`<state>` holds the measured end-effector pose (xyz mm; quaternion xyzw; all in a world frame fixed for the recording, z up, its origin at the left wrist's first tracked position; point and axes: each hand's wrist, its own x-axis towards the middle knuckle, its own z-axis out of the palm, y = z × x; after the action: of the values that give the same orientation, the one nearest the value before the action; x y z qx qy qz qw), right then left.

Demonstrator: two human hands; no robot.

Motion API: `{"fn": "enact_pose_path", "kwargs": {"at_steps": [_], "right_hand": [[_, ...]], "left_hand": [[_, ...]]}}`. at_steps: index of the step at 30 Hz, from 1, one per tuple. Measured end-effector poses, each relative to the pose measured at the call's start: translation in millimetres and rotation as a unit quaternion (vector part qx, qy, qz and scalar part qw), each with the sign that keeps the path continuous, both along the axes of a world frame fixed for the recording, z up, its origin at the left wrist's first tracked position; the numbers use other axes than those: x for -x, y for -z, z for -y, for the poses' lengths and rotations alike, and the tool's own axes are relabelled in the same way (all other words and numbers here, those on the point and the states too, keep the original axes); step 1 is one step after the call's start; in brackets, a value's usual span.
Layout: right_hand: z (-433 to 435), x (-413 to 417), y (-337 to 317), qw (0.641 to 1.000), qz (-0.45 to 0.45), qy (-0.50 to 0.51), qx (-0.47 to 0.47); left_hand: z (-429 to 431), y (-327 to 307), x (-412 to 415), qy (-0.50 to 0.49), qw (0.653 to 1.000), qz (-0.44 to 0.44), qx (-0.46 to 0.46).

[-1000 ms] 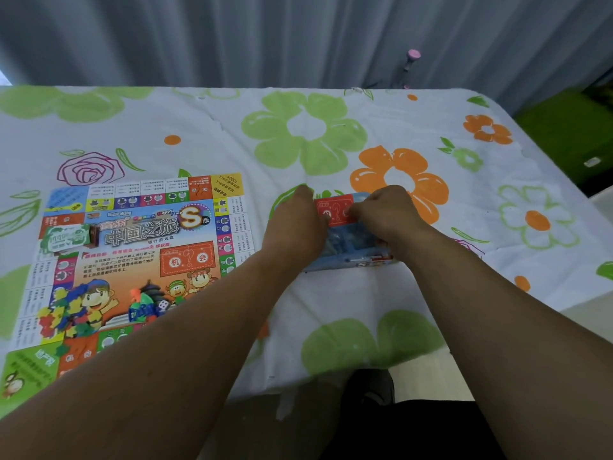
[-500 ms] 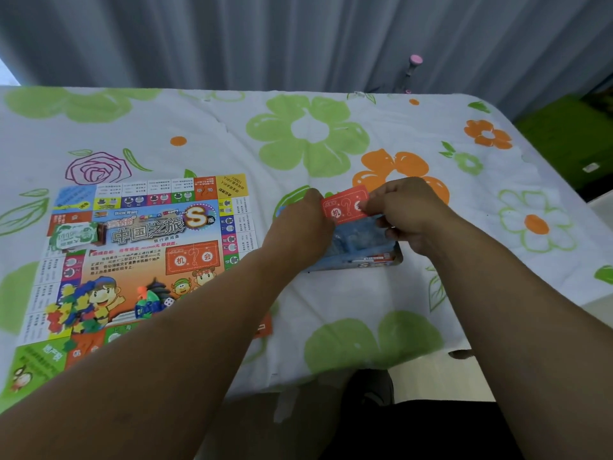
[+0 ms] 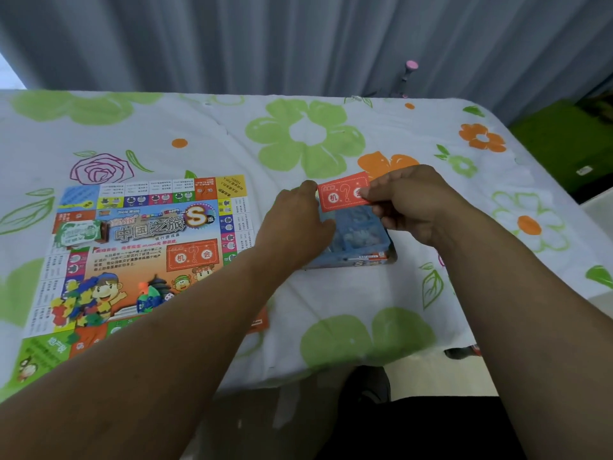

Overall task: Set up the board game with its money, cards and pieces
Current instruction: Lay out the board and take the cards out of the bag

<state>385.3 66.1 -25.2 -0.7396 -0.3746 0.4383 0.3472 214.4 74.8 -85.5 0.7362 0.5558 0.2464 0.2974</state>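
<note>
A stack of red cards (image 3: 343, 196), printed with a question mark between two Chinese characters, is held above the open blue game box (image 3: 360, 242). The stack is pinched at its right end by the thumb and fingers of the right hand (image 3: 413, 204). The left hand (image 3: 298, 220) is curled beside the stack, its fingertips meeting the left edge of the cards; how firmly that edge is gripped cannot be told. The heel of the left hand covers the left part of the box.

The box lies on the table, which is covered by a white cloth (image 3: 331, 310) printed with green and orange flowers. Pale contents are seen inside the box, too blurred to be named.

The game board (image 3: 139, 257) is laid flat on the cloth well to the left of the box. A red rectangle bearing the same question-mark design as the cards is printed near its centre. A bundle of green play money (image 3: 78, 232) rests on the upper left part of the board. A heap of small coloured plastic pieces (image 3: 79, 307) is piled on its lower left part, and a few more small pieces (image 3: 151, 295) are gathered near the lower middle. The near edge of the board is crossed by the left forearm.

A grey curtain (image 3: 298, 41) hangs behind the table.
</note>
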Motion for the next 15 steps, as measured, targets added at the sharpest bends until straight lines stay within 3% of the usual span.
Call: {"fn": "enact_pose_path", "kwargs": {"at_steps": [15], "right_hand": [[-23,128,16,0.994,-0.077,-0.082,-0.006]], "left_hand": [[-5,-12,120,-0.084,0.994,-0.057,0.041]]}}
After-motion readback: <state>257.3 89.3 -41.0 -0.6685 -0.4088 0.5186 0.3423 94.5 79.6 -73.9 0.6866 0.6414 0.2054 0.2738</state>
